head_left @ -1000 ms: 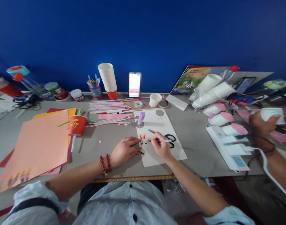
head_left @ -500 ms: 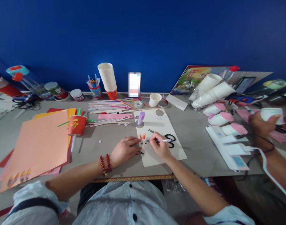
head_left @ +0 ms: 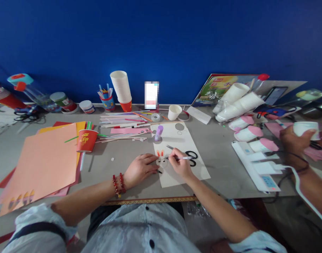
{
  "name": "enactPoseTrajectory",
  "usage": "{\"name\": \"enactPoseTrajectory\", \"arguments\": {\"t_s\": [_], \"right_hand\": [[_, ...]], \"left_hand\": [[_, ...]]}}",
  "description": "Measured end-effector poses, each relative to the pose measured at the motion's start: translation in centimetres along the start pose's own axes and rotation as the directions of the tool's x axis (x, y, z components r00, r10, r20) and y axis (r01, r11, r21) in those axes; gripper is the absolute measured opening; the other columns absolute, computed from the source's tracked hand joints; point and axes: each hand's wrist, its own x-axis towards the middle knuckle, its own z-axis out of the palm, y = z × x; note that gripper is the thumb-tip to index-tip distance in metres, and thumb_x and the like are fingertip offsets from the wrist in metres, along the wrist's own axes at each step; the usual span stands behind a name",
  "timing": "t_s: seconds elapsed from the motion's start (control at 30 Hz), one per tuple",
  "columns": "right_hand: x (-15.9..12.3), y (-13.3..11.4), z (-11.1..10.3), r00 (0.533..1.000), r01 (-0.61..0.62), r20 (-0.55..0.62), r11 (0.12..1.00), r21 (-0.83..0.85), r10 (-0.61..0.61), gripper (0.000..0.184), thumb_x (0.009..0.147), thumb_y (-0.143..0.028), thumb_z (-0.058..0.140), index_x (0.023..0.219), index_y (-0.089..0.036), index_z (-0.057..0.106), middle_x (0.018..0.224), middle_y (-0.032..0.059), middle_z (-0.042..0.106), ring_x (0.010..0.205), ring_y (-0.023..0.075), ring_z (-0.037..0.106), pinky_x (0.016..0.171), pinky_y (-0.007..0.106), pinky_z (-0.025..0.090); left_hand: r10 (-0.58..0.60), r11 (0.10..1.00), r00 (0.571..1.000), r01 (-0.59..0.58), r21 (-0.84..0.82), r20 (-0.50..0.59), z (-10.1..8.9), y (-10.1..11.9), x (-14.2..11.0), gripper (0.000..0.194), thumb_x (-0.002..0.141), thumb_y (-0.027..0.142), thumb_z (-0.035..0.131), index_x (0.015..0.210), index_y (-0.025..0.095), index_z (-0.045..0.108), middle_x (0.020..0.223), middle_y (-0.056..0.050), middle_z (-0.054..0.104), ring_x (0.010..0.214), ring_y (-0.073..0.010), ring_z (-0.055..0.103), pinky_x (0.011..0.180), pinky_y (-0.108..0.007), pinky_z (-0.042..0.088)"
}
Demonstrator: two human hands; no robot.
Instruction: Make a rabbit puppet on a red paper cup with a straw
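Observation:
A small round rabbit face (head_left: 162, 162) with orange ears and drawn eyes lies over the left part of a white paper sheet (head_left: 176, 177). My right hand (head_left: 180, 164) is closed round a clear pen (head_left: 185, 158), its tip at the face's right side. My left hand (head_left: 142, 169) rests flat, fingers stretched out, with the fingertips at the face's left edge. By its thumb is a small black tip (head_left: 160, 172), perhaps of a pen or cap. Black-handled scissors (head_left: 191, 153) lie on the sheet, partly behind my right hand. A purple glue stick (head_left: 158, 133) stands farther back.
Coloured paper (head_left: 47, 158) and a red cup (head_left: 87, 140) are on the left. Straws (head_left: 121, 121), stacked cups (head_left: 120, 86) and a white cup (head_left: 174, 112) stand farther back. Right are a power strip (head_left: 256, 167) and a co-worker's hand (head_left: 295, 140) holding a paper cup.

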Motion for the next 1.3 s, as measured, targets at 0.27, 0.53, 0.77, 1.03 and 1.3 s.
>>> {"name": "enactPoseTrajectory", "arguments": {"t_s": [0.27, 0.53, 0.77, 1.03, 1.3], "right_hand": [[-0.3, 0.2, -0.2, 0.999, -0.002, -0.039, 0.999, 0.037, 0.003, 0.021, 0.083, -0.017, 0.049, 0.064, -0.023, 0.042, 0.053, -0.0058, 0.038, 0.046, 0.0119, 0.037, 0.047, 0.024, 0.028], [-0.4, 0.3, -0.2, 0.999, -0.002, -0.037, 0.998, 0.057, 0.004, 0.02, 0.083, -0.015, 0.048, 0.065, -0.023, 0.043, 0.054, -0.0055, 0.04, 0.047, 0.0115, 0.037, 0.047, 0.025, 0.028], [-0.5, 0.1, -0.2, 1.0, 0.004, -0.013, 0.997, 0.077, -0.003, 0.012, 0.087, -0.022, 0.051, 0.075, -0.022, 0.05, 0.057, -0.0045, 0.047, 0.047, 0.0122, 0.043, 0.047, 0.025, 0.033], [-0.4, 0.2, -0.1, 1.0, -0.007, 0.017, 0.99, 0.141, 0.005, 0.009, 0.087, -0.028, 0.057, 0.081, -0.023, 0.052, 0.06, -0.0028, 0.053, 0.049, 0.0128, 0.047, 0.046, 0.025, 0.035], [0.4, -0.9, 0.4, 0.994, 0.045, 0.092, 0.99, 0.133, -0.057, 0.013, 0.083, -0.024, 0.057, 0.071, -0.022, 0.05, 0.06, -0.0037, 0.05, 0.05, 0.0119, 0.043, 0.048, 0.025, 0.035]], "left_hand": [[-0.006, 1.0, 1.0, 0.006, 0.003, -0.002, 0.0, 0.0, 0.0, 0.026, 0.097, 0.036, 0.053, 0.105, 0.024, 0.075, 0.131, -0.008, 0.064, 0.118, -0.0244, 0.058, 0.097, -0.042, 0.049], [-0.009, 1.0, 1.0, 0.009, 0.0, -0.001, 0.1, -0.1, 0.0, 0.025, 0.096, 0.036, 0.055, 0.106, 0.025, 0.074, 0.131, -0.007, 0.064, 0.118, -0.0247, 0.058, 0.098, -0.042, 0.049], [-0.022, 1.0, 1.0, 0.022, -0.022, -0.006, 0.0, -0.1, 0.0, 0.025, 0.096, 0.036, 0.054, 0.108, 0.026, 0.074, 0.132, -0.007, 0.063, 0.119, -0.0242, 0.057, 0.1, -0.042, 0.047], [-0.033, 0.999, 0.999, 0.033, -0.019, 0.003, 0.0, -0.1, -0.1, 0.027, 0.096, 0.038, 0.053, 0.11, 0.027, 0.074, 0.136, -0.008, 0.06, 0.119, -0.0257, 0.057, 0.1, -0.043, 0.046], [-0.037, 0.999, 0.999, 0.038, -0.023, 0.011, 0.0, -0.1, -0.1, 0.027, 0.097, 0.038, 0.053, 0.111, 0.027, 0.073, 0.132, -0.007, 0.061, 0.12, -0.0248, 0.056, 0.101, -0.041, 0.045]]}}
